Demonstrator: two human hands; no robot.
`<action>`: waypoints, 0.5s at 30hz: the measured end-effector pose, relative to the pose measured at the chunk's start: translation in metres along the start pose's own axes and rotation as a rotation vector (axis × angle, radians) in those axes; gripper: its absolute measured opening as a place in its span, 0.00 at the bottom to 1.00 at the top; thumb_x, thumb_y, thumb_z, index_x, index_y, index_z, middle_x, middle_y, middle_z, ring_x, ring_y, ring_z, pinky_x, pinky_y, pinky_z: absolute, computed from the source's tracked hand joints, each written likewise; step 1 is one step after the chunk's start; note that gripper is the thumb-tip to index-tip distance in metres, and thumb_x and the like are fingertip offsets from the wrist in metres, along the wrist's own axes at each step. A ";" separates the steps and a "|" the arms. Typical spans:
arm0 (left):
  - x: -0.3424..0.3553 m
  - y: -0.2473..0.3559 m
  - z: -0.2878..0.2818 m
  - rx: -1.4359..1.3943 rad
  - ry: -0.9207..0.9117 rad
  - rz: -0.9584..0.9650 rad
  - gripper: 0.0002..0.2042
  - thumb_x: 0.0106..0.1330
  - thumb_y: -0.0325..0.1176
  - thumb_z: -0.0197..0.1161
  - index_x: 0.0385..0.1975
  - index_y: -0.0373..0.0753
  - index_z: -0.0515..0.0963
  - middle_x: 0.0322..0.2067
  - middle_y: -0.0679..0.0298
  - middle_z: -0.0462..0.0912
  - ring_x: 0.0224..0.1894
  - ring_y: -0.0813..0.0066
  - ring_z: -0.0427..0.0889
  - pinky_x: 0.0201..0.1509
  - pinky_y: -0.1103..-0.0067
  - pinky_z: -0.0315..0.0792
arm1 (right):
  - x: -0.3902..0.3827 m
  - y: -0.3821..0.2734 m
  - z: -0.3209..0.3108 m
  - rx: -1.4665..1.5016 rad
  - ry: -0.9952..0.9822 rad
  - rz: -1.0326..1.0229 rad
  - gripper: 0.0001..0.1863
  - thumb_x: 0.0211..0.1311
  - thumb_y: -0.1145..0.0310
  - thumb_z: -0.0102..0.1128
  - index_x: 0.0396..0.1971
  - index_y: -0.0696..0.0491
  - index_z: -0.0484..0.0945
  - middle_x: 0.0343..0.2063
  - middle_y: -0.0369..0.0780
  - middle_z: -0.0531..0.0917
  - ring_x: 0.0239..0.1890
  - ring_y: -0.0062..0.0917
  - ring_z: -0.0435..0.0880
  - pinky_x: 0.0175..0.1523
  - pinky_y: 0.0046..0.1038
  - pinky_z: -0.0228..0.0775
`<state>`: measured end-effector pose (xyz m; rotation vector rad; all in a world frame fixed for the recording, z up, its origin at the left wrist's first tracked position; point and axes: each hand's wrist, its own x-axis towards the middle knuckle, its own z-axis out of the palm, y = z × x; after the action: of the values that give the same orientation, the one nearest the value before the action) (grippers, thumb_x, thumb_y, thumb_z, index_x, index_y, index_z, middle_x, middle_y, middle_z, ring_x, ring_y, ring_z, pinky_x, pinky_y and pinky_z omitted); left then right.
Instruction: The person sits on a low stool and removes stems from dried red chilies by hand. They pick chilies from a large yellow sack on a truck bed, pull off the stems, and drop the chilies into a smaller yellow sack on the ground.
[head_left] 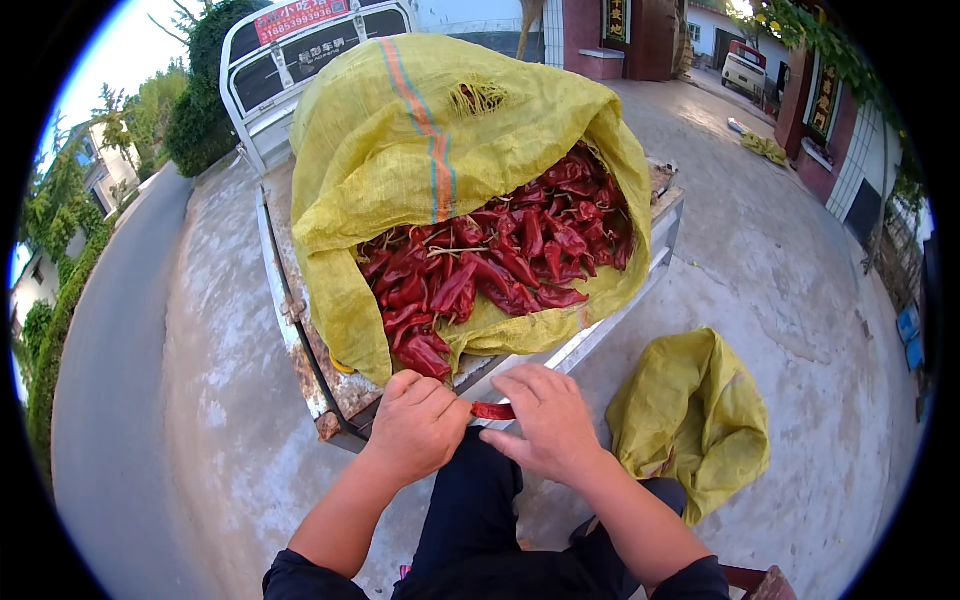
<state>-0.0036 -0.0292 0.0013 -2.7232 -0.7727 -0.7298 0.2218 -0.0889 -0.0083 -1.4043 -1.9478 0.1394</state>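
A big yellow woven plastic sack (400, 130) of dried red chilli peppers (500, 260) lies open on a rusty truck bed (300, 340). Left hand (418, 425) and right hand (548, 420) fingers pinch one dried red chilli (492, 411) between them, over the lap; gripping near the stem end seems best.

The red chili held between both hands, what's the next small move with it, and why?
Probably pull the hands apart to snap or strip the red chili: the left hand and right hand each pinch one end of it, just below the open yellow sack of dried chilies.
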 end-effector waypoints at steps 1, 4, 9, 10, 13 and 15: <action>0.001 0.006 -0.003 -0.046 -0.065 0.010 0.06 0.56 0.32 0.71 0.33 0.44 0.84 0.33 0.68 0.84 0.43 0.67 0.83 0.56 0.64 0.71 | -0.002 -0.001 -0.001 -0.027 -0.106 -0.044 0.26 0.65 0.54 0.71 0.54 0.57 0.79 0.50 0.47 0.82 0.55 0.45 0.81 0.61 0.45 0.72; -0.003 0.012 0.005 -0.325 -0.152 0.066 0.05 0.58 0.29 0.70 0.34 0.42 0.83 0.31 0.64 0.82 0.36 0.61 0.82 0.43 0.66 0.73 | -0.011 0.000 -0.005 -0.008 -0.478 -0.044 0.18 0.71 0.54 0.65 0.43 0.55 0.80 0.41 0.46 0.84 0.43 0.47 0.84 0.49 0.45 0.77; -0.013 0.009 0.013 -0.932 -0.265 0.055 0.03 0.65 0.27 0.68 0.35 0.37 0.82 0.30 0.58 0.81 0.35 0.53 0.82 0.40 0.65 0.75 | -0.025 0.005 -0.015 0.404 -0.655 -0.043 0.19 0.78 0.53 0.58 0.34 0.56 0.79 0.32 0.45 0.84 0.33 0.44 0.85 0.38 0.43 0.76; -0.014 0.010 0.013 -1.027 -0.317 0.040 0.04 0.66 0.28 0.67 0.36 0.36 0.81 0.31 0.58 0.81 0.35 0.54 0.82 0.41 0.66 0.75 | -0.029 0.005 -0.014 0.531 -0.678 0.001 0.20 0.79 0.53 0.57 0.34 0.56 0.80 0.31 0.44 0.83 0.32 0.42 0.84 0.37 0.42 0.75; -0.020 0.015 0.025 -1.335 -0.316 -0.011 0.04 0.69 0.28 0.66 0.35 0.35 0.81 0.31 0.58 0.81 0.35 0.59 0.82 0.40 0.69 0.75 | -0.046 0.009 -0.007 0.902 -0.685 0.132 0.22 0.81 0.53 0.55 0.32 0.56 0.80 0.27 0.39 0.80 0.28 0.32 0.81 0.34 0.35 0.72; -0.019 0.019 0.030 -1.396 -0.301 -0.056 0.04 0.70 0.28 0.65 0.35 0.34 0.80 0.31 0.59 0.81 0.34 0.62 0.81 0.41 0.70 0.74 | -0.052 0.011 -0.007 1.058 -0.676 0.244 0.23 0.81 0.51 0.55 0.31 0.55 0.81 0.25 0.35 0.77 0.26 0.23 0.78 0.30 0.27 0.71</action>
<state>0.0049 -0.0435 -0.0350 -4.1247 -0.4061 -1.1950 0.2422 -0.1311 -0.0335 -0.8664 -1.6643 1.6586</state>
